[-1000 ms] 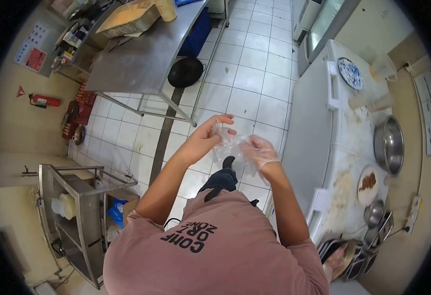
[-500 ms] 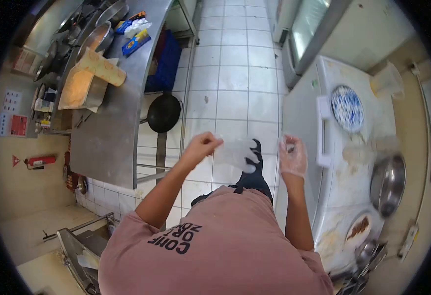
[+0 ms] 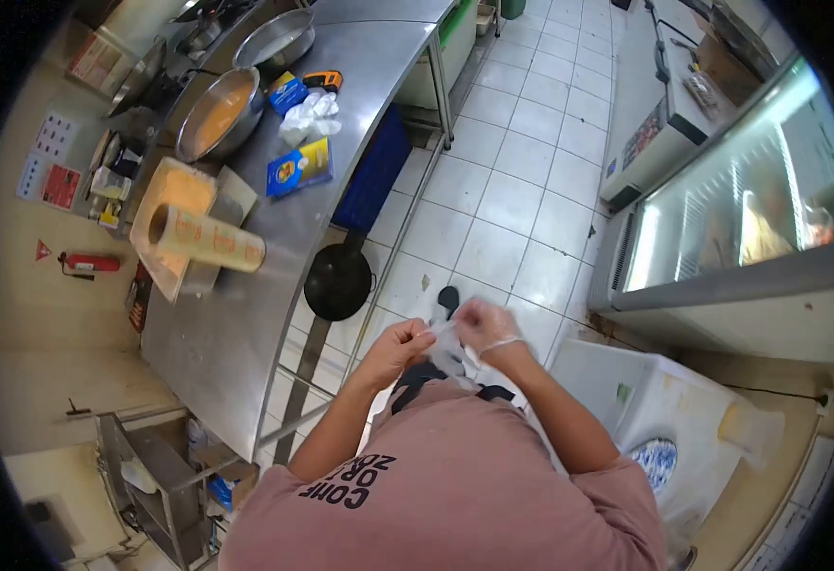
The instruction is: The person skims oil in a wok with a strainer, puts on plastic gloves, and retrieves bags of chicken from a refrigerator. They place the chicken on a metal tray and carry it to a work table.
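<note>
My bare left hand (image 3: 396, 354) pinches one edge of a loose clear plastic glove (image 3: 448, 352), which hangs crumpled in front of my waist. My right hand (image 3: 486, 328) wears a similar clear glove, and its closed fingers grip the loose glove's other side. Both hands are close together above the tiled floor, just ahead of my shirt. The right fingers are slightly blurred.
To the left, a steel table (image 3: 231, 338) bears a roll of film (image 3: 209, 238), a tray of orange food (image 3: 174, 195), metal bowls (image 3: 219, 116) and a blue-yellow box (image 3: 299, 168). A wok (image 3: 338, 283) sits below its edge. A white freezer (image 3: 669, 400) and display fridge (image 3: 731, 285) stand right.
My right hand has moved left and taken hold of the loose glove, which my left hand still holds. The view has turned, bringing the display fridge and more of the table into sight.
</note>
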A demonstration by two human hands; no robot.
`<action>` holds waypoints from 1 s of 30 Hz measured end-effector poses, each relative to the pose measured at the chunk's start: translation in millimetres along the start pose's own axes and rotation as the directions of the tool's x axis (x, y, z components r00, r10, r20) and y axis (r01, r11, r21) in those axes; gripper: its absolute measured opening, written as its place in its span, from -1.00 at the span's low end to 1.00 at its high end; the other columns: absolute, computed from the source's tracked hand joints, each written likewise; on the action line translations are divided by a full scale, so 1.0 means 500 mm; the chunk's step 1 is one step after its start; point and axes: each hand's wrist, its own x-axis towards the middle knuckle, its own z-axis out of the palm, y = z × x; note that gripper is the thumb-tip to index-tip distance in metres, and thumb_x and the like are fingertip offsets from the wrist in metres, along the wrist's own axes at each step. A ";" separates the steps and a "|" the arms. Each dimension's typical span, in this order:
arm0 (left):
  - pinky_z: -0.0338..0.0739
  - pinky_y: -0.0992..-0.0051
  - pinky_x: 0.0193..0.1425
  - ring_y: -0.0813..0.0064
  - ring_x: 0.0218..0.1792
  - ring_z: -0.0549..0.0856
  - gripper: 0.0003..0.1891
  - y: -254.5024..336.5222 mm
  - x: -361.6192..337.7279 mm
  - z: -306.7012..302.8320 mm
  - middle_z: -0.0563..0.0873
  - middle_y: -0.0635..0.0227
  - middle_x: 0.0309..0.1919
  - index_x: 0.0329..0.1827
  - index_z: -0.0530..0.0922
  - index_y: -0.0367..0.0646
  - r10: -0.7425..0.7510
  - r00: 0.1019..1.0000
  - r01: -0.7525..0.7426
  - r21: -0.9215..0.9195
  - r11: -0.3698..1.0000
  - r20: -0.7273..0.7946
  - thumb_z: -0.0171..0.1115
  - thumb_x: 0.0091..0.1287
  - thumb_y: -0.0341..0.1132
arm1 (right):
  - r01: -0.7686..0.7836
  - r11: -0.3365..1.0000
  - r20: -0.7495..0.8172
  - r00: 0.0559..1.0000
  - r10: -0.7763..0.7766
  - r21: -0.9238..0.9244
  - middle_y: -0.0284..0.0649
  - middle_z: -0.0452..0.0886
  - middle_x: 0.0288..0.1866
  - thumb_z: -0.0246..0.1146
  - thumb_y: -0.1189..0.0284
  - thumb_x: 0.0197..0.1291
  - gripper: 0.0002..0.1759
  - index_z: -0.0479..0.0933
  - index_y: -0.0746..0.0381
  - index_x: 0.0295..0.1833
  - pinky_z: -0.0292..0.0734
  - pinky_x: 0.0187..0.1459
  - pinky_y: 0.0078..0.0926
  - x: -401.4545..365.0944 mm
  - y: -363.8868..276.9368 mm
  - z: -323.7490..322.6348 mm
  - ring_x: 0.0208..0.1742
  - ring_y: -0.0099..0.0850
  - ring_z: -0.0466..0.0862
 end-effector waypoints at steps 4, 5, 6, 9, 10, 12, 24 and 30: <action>0.42 0.36 -0.37 0.40 -0.48 0.57 -0.73 0.195 0.191 -0.009 0.50 0.33 -0.57 -0.44 0.42 -0.12 0.545 0.838 -0.026 0.994 0.108 -0.037 0.35 0.29 -0.26 | 0.024 0.945 -0.204 0.974 -0.095 -0.327 0.02 0.64 -0.12 0.16 0.52 0.12 -0.71 0.44 0.14 -0.01 0.55 -0.09 -0.06 0.225 0.021 -0.076 -0.11 0.04 0.64; 0.43 0.34 -0.39 0.29 -0.49 0.56 -0.76 0.231 0.242 -0.013 0.49 0.21 -0.58 -0.35 0.48 -0.17 0.606 0.795 -0.070 0.993 0.092 0.000 0.35 0.27 -0.25 | -0.035 0.934 -0.251 0.966 -0.060 -0.356 0.03 0.64 -0.12 0.14 0.52 0.12 -0.68 0.41 0.13 0.03 0.55 -0.07 -0.04 0.284 0.007 -0.116 -0.09 0.05 0.63; 0.43 0.34 -0.40 0.29 -0.51 0.56 -0.78 0.288 0.281 0.006 0.50 0.21 -0.58 -0.29 0.50 -0.17 0.601 0.799 -0.123 0.983 0.135 0.017 0.34 0.29 -0.24 | -0.094 0.938 -0.285 0.958 -0.005 -0.334 0.03 0.64 -0.13 0.14 0.51 0.13 -0.67 0.39 0.12 0.05 0.54 -0.08 -0.03 0.331 -0.004 -0.156 -0.09 0.05 0.64; 0.39 0.42 -0.49 0.41 -0.61 0.52 -0.77 0.454 0.400 0.084 0.52 0.30 -0.58 -0.03 0.58 -0.19 0.391 0.912 -0.281 0.885 0.371 0.126 0.25 0.38 -0.26 | -0.288 0.940 -0.372 0.905 0.205 -0.183 0.05 0.65 -0.19 0.14 0.47 0.18 -0.63 0.35 0.10 0.12 0.52 -0.08 0.01 0.441 -0.014 -0.282 -0.11 0.06 0.65; 0.38 0.46 -0.50 0.47 -0.61 0.52 -0.78 0.480 0.457 0.096 0.53 0.34 -0.58 -0.01 0.58 -0.19 0.242 0.964 -0.231 0.794 0.562 0.109 0.21 0.41 -0.26 | -0.253 0.960 -0.348 0.917 0.196 -0.124 0.06 0.65 -0.21 0.15 0.46 0.19 -0.63 0.35 0.10 0.13 0.53 -0.10 0.01 0.467 -0.024 -0.320 -0.13 0.08 0.65; 0.35 0.54 -0.52 0.58 -0.61 0.51 -0.79 0.500 0.600 0.109 0.53 0.43 -0.58 0.01 0.58 -0.21 -0.079 0.988 -0.007 0.542 0.840 0.136 0.15 0.46 -0.27 | -0.169 0.985 -0.303 0.940 0.156 -0.017 0.08 0.66 -0.24 0.16 0.44 0.20 -0.61 0.33 0.09 0.16 0.54 -0.14 0.02 0.532 -0.039 -0.399 -0.17 0.10 0.66; 0.46 0.32 0.31 0.37 0.14 0.60 -0.32 0.730 1.321 0.222 0.61 0.23 0.11 0.23 0.46 -0.25 -0.228 0.962 0.267 -0.362 0.893 0.149 -0.09 0.45 0.25 | 0.365 0.796 -0.158 0.858 -0.489 -0.482 -0.03 0.63 -0.36 0.12 0.48 0.22 -0.59 0.36 0.23 0.20 0.58 -0.39 -0.18 1.105 0.140 -0.780 -0.40 -0.06 0.67; 0.47 0.29 0.30 0.34 0.16 0.59 -0.38 0.959 1.488 0.182 0.59 0.18 0.16 0.27 0.42 -0.31 0.142 0.986 -0.152 -0.123 0.981 -0.089 -0.01 0.48 0.13 | 0.830 0.521 0.098 0.546 -0.832 -0.202 -0.10 0.60 -0.45 0.12 0.50 0.19 -0.71 0.48 0.25 0.04 0.53 -0.35 -0.16 1.414 0.058 -0.913 -0.39 -0.06 0.63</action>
